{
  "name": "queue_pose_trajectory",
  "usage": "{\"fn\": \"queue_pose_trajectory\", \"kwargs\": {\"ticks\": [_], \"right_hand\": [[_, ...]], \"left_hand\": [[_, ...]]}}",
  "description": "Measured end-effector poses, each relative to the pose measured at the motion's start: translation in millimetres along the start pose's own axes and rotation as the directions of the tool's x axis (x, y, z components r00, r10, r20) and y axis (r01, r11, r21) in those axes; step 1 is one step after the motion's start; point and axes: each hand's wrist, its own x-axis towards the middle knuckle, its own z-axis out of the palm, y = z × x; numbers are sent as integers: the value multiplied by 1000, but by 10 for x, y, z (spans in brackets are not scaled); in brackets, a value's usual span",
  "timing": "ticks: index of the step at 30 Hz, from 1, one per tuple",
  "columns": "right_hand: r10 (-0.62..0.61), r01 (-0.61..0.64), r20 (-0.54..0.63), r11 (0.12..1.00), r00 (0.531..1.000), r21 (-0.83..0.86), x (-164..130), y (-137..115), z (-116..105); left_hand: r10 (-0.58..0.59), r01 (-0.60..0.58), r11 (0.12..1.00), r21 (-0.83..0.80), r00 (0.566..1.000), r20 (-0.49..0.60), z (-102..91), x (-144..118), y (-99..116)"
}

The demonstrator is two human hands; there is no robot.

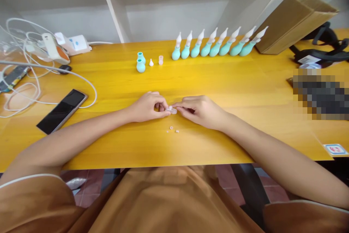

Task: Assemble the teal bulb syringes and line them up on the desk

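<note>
My left hand [151, 106] pinches a small clear plastic tube-like piece [172, 110] between thumb and fingers, just above the table. At the right end of that piece are the closed fingertips of my right hand [203, 111]; what exactly they grip there is too small to make out. Just in front of my hands lie a tiny ring [171, 128] and two other tiny pale parts [177, 131]. Farther back stand two turquoise rubber bulbs [141, 66], a small white nozzle tip [151, 63] and a translucent pinkish cup-shaped piece [160, 60].
Several bulb aspirators [194, 51] with clear tips stand in a row at the back. A phone [62, 111] lies at left, near white cables [35, 80] and chargers [77, 44]. At right are a cardboard box [294, 22], black straps [319, 53] and a label card [336, 149].
</note>
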Motion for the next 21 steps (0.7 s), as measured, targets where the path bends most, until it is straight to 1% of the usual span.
{"fn": "queue_pose_trajectory", "kwargs": {"ticks": [3,8,13,16,21], "right_hand": [[5,-5,-7,1000,1000,-9,-5,5,-2],[-18,18,14,1000,1000,4,-15,14,12],[-3,3,15,1000,1000,-8,-12,10,13],[15,-15,-7,1000,1000,-12,-5,3,-4],[-17,16,16,999,1000,41,-4,0,-3]], "left_hand": [[-2,2,1000,3,1000,-5,3,2,-3],[4,-4,1000,1,1000,-2,-3,4,9],[-11,11,1000,-1,1000,0,-5,1,14],[-14,14,1000,4,1000,-1,-4,2,19],[-9,9,1000,11,1000,0,-4,8,25]]}}
